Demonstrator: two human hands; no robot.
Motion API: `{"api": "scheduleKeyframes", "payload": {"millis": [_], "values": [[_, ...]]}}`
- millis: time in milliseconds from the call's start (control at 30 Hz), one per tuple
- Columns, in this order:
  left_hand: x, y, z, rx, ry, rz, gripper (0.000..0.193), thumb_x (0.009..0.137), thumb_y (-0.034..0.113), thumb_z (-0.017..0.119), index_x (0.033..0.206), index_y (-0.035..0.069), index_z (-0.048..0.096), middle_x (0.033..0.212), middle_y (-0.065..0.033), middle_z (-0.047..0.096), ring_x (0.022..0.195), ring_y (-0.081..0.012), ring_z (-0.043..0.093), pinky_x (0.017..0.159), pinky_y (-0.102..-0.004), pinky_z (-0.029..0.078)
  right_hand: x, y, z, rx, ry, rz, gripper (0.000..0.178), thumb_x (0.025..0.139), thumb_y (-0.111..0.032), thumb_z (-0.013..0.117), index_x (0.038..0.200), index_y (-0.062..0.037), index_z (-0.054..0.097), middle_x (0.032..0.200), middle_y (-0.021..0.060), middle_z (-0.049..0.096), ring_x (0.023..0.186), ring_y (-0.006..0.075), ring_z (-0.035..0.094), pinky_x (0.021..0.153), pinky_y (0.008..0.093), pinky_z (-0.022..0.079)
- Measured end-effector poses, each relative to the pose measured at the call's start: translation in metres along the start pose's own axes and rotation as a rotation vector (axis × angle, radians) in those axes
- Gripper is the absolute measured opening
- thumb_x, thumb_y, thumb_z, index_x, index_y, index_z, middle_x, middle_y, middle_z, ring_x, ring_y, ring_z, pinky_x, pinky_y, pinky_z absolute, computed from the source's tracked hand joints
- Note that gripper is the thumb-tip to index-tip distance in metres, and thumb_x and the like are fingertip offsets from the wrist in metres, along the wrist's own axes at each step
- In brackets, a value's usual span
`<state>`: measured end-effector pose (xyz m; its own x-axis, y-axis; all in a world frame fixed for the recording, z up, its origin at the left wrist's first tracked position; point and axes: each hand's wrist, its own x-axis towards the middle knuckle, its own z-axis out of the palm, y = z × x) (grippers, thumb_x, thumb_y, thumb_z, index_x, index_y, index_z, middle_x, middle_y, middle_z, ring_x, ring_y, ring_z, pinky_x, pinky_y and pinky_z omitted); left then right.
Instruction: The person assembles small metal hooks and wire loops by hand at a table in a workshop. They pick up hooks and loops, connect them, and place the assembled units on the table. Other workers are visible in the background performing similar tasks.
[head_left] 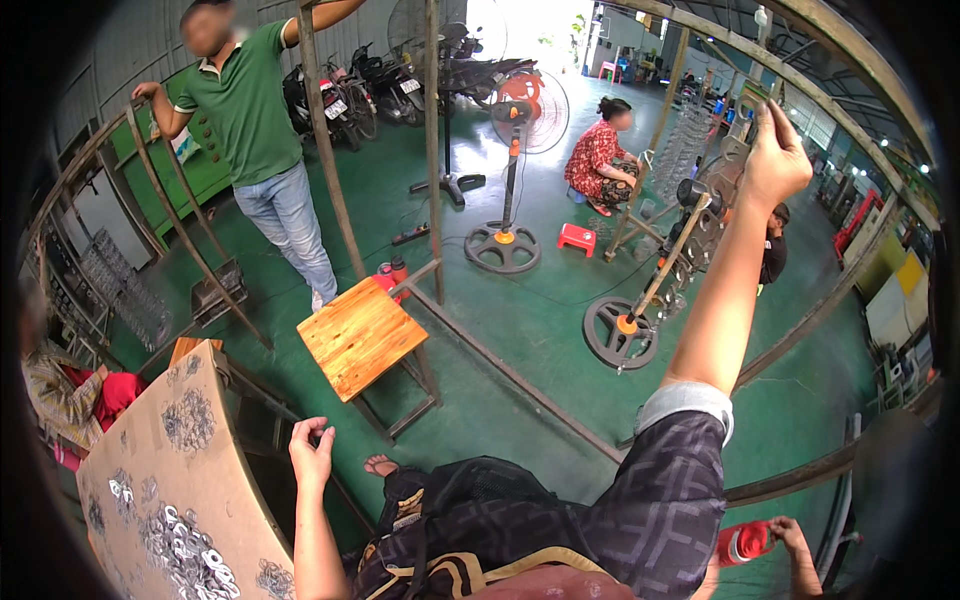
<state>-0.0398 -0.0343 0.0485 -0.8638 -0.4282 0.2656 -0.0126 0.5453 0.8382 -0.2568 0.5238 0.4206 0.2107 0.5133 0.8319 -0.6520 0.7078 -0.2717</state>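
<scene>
The person's right hand [775,150] is raised high on an outstretched arm, its fingers pinched together on a slim metal piece at the upper rusty steel frame bar [800,85] that curves across the top right; what exactly it grips is too small to tell. The left hand [311,458] hangs low with the fingers loosely curled and apart, holding nothing, just beside the right edge of a tilted brown board worktop [215,440] that carries heaps of small shiny metal rings [185,550]. A dark patterned sleeve with a pale rolled cuff [688,400] covers the right upper arm. Just past the left hand stands a small square wooden stool on a steel frame [360,335], on the green painted floor [540,310]. A long steel bar [510,372] lies slanting across the floor from the stool toward the lower right. Beyond it stand two pedestal fans with round black bases, one upright with an orange hub [515,110], the other leaning [640,300]. A person in a green polo shirt and jeans [250,110] stands at the upper left gripping frame posts, and a person in a red patterned dress [598,155] crouches near a small red plastic stool [577,238]. Parked motorbikes [380,85] line the far wall.
</scene>
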Motion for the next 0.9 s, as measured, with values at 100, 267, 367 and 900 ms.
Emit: {"api": "scheduleKeyframes", "payload": {"millis": [100, 267, 367, 900], "values": [[0.002, -0.001, 0.01, 0.004, -0.047, 0.009, 0.02, 0.076, -0.002, 0.071, 0.095, -0.002, 0.065, 0.089, -0.0073, 0.059, 0.077, -0.0151, 0.058, 0.071, -0.0283, 0.048, 0.046, 0.015, -0.019, -0.258, 0.066, -0.089, 0.019, 0.074, -0.013, 0.081, 0.091, -0.0065, 0.076, 0.078, 0.0068, 0.074, 0.067, 0.0106, 0.067, 0.064, 0.0259, 0.052], [-0.007, -0.005, 0.011, 0.055, -0.071, -0.011, 0.021, 0.075, -0.003, 0.071, 0.095, -0.002, 0.065, 0.088, -0.0081, 0.06, 0.076, -0.0164, 0.058, 0.072, -0.0293, 0.048, 0.091, 0.046, -0.03, -0.466, 0.17, -0.108, 0.041, 0.067, -0.024, 0.086, 0.094, -0.0038, 0.061, 0.075, 0.0077, 0.073, 0.071, 0.0178, 0.071, 0.073, 0.0292, 0.052], [-0.012, -0.011, 0.016, 0.046, -0.086, -0.025, 0.021, 0.075, -0.003, 0.072, 0.095, -0.002, 0.065, 0.088, -0.0089, 0.06, 0.076, -0.0171, 0.058, 0.072, -0.03, 0.049, 0.122, 0.061, -0.039, -0.505, 0.22, -0.169, 0.049, 0.065, -0.025, 0.087, 0.097, -0.0025, 0.058, 0.075, 0.0077, 0.073, 0.074, 0.0204, 0.071, 0.077, 0.0295, 0.051], [-0.04, -0.061, 0.018, 0.102, -0.146, -0.149, 0.021, 0.074, 0.0, 0.074, 0.093, -0.002, 0.065, 0.087, -0.0104, 0.063, 0.074, -0.0172, 0.062, 0.072, -0.0303, 0.051, 0.204, 0.097, -0.051, -0.783, 0.237, -0.217, 0.053, 0.061, -0.032, 0.087, 0.1, -0.0073, 0.06, 0.077, 0.0038, 0.073, 0.088, 0.0259, 0.069, 0.088, 0.0366, 0.048]]}}
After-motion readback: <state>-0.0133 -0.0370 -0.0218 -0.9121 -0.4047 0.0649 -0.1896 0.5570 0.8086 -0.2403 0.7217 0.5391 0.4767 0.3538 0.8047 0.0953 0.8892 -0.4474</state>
